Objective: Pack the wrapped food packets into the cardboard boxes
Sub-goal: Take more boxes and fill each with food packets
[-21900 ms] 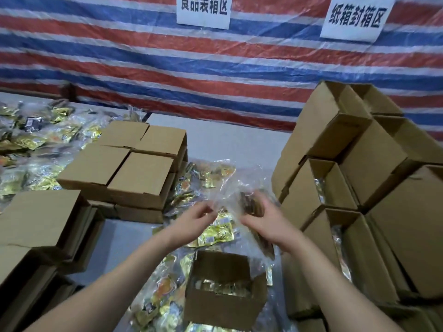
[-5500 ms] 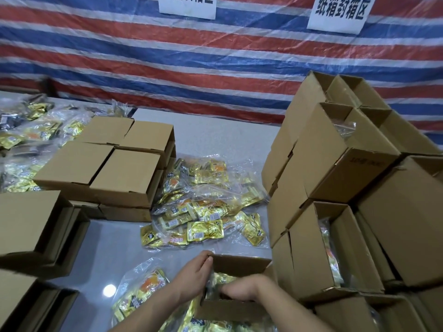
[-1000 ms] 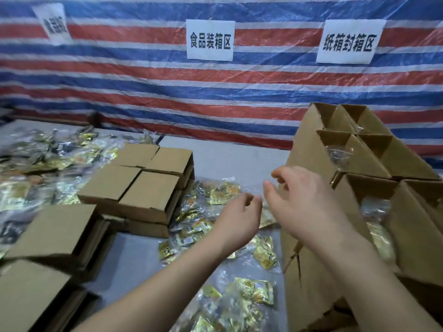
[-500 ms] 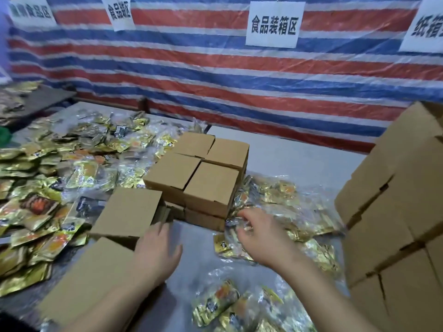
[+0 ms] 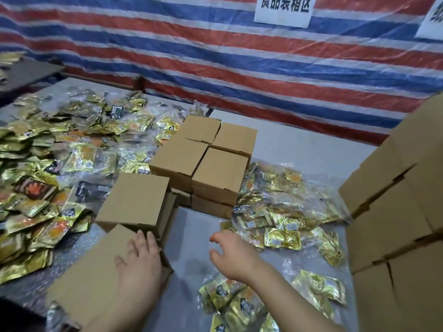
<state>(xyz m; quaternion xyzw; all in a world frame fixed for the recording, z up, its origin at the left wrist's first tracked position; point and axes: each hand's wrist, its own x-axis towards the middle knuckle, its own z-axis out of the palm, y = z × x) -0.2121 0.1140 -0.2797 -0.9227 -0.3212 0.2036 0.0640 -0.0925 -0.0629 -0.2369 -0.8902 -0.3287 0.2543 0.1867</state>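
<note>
My left hand (image 5: pixel 137 259) lies flat with straight fingers on top of the nearest cardboard box (image 5: pixel 91 283) at the lower left. My right hand (image 5: pixel 231 255) hovers over the grey table with loosely curled fingers and holds nothing. Clear bags of gold-wrapped food packets (image 5: pixel 282 219) lie just right of it, and another bag of packets (image 5: pixel 237 305) sits under my right forearm. A second empty box (image 5: pixel 136 200) stands behind the nearest one.
A block of closed cardboard boxes (image 5: pixel 203 161) stands mid-table. A tall stack of boxes (image 5: pixel 398 219) fills the right side. Loose gold packets (image 5: pixel 48 164) cover the left part of the table. A striped tarp wall (image 5: pixel 215 56) with paper signs closes off the back.
The view has swung left and down. My left hand has come to rest flat on the nearest box. My right hand has drawn back from the packet bags toward the bare table.
</note>
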